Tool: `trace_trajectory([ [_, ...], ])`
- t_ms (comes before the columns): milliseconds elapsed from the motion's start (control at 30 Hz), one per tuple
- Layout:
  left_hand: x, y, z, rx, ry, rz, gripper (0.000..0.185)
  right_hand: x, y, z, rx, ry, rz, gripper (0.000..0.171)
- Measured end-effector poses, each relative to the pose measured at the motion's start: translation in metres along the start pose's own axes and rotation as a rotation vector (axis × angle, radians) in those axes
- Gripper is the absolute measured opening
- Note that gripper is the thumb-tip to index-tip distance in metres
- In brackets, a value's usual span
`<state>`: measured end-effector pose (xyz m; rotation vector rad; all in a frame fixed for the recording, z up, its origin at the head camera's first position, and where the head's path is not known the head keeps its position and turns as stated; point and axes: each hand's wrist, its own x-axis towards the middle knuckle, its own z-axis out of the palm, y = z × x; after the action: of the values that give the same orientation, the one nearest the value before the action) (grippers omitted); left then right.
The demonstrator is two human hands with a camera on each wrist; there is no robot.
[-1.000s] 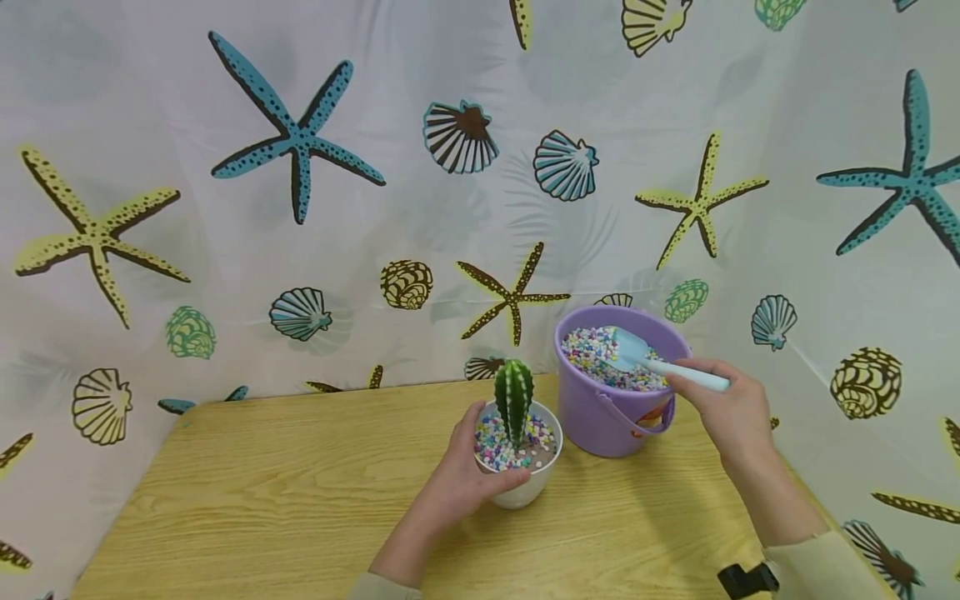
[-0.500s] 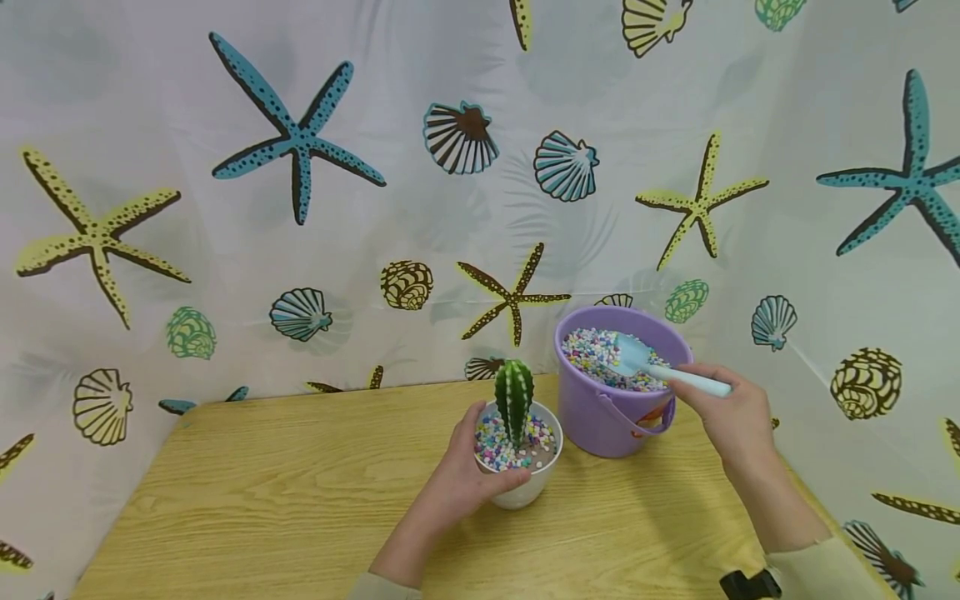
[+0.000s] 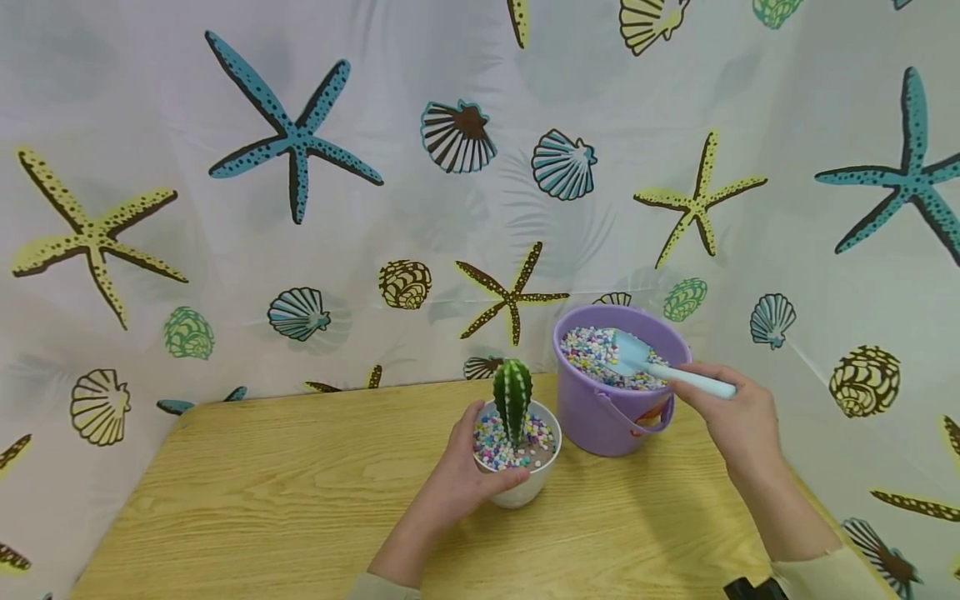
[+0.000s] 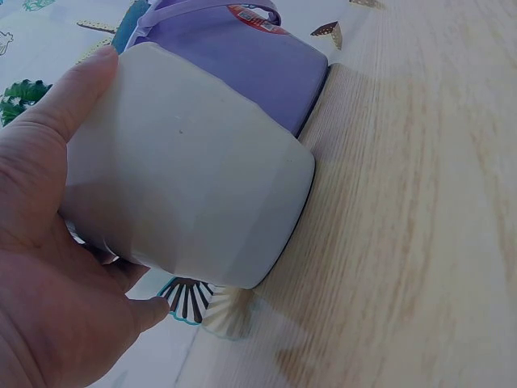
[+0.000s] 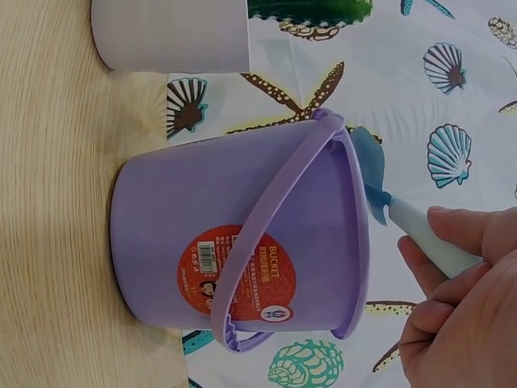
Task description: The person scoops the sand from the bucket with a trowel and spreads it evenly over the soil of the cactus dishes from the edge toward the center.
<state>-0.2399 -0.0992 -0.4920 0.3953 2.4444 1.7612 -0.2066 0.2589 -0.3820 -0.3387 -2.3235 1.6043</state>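
Watching right hand (image 3: pixel 738 414) pinch blue scoop (image 3: pixel 658 371) by its handle (image 3: pixel 708 382).
I'd judge it light, stiff; grip mid-handle. Left hand (image 3: pixel 459 471) curls round white pot (image 4: pixel 190 170).

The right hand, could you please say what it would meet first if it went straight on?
Probably the rim of the purple bucket, just ahead of the right hand, though the depth is unclear.

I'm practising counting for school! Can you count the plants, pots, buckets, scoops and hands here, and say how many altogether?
Plants: 1, the cactus
Pots: 1, the white pot
Buckets: 1, the purple bucket
Scoops: 1, the blue scoop
Hands: 2, left hand and right hand
Total: 6
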Motion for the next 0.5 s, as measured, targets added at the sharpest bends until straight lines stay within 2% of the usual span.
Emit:
trace_trajectory([
  [500, -0.002, 0.003, 0.0, 0.006, 0.0, -0.003, 0.123, -0.023, -0.006, -0.007, 0.004, -0.066, -0.03, 0.051],
])
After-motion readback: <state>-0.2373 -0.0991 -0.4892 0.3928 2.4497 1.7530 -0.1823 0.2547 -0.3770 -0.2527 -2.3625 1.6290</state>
